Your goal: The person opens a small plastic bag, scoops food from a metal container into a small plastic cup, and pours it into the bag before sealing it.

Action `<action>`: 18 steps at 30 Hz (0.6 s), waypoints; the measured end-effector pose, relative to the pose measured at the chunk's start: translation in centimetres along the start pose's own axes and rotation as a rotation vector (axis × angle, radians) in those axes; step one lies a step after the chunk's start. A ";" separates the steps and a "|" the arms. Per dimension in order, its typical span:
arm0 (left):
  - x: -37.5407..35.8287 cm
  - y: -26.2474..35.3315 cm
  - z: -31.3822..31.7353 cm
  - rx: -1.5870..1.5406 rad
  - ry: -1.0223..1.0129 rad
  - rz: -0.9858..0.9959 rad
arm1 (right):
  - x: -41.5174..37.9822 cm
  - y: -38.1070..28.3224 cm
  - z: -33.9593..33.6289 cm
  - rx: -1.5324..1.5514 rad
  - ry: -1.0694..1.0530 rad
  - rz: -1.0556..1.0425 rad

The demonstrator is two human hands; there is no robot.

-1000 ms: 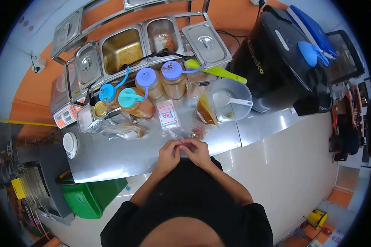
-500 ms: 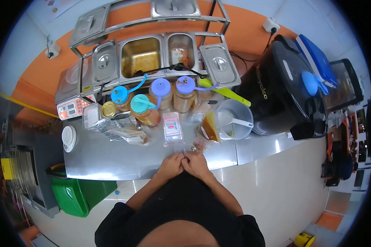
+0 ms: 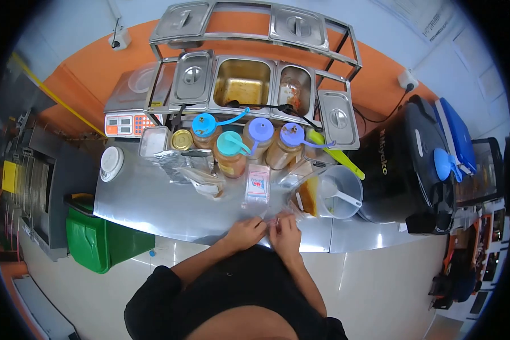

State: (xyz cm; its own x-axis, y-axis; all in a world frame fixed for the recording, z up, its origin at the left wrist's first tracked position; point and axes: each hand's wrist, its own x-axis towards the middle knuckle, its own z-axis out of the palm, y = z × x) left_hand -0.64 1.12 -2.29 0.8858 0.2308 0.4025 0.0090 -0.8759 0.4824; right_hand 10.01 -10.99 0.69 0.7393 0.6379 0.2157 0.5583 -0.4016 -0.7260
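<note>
Both my hands are low over the front edge of the steel counter, fingers closed and close together. My left hand (image 3: 247, 233) pinches thin clear plastic. My right hand (image 3: 286, 233) has its fingers curled around a small clear plastic bag (image 3: 273, 221) with something reddish in it; the fingers hide most of it. Just beyond them lies a clear pack with a red and blue label (image 3: 257, 184). To the right, a bag of brown sauce (image 3: 306, 197) leans against a clear plastic jug (image 3: 348, 208), which has a white scoop (image 3: 345, 198) in it.
Behind stand several sauce bottles with blue, teal and purple lids (image 3: 260, 130). Steel food pans (image 3: 242, 79) sit in a rack, with a digital scale (image 3: 131, 124) at left. A foil pouch (image 3: 184, 165) lies left, a large black container (image 3: 399, 164) stands right, and a green bin (image 3: 99, 241) below.
My hands have moved slightly apart, and the right one now covers the small bag with reddish contents, which lay just beyond the hands before. The head view has shifted.
</note>
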 end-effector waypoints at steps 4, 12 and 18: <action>0.8 -0.5 -0.5 -0.018 0.224 -0.074 | 0.4 -0.1 0.9 -0.016 0.013 -0.212; 2.8 0.3 -1.4 -0.278 0.463 -0.509 | 0.7 0.3 3.1 0.151 0.071 -0.015; 0.2 0.6 -2.1 -0.515 0.536 -0.559 | 0.9 -0.5 4.0 0.183 0.061 -0.155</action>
State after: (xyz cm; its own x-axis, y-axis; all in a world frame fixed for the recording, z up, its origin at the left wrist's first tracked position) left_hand -1.41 1.55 -0.32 0.4807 0.8402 0.2509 0.0489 -0.3114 0.9490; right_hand 8.90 -7.64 -1.34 0.6745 0.6395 0.3689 0.5936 -0.1727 -0.7860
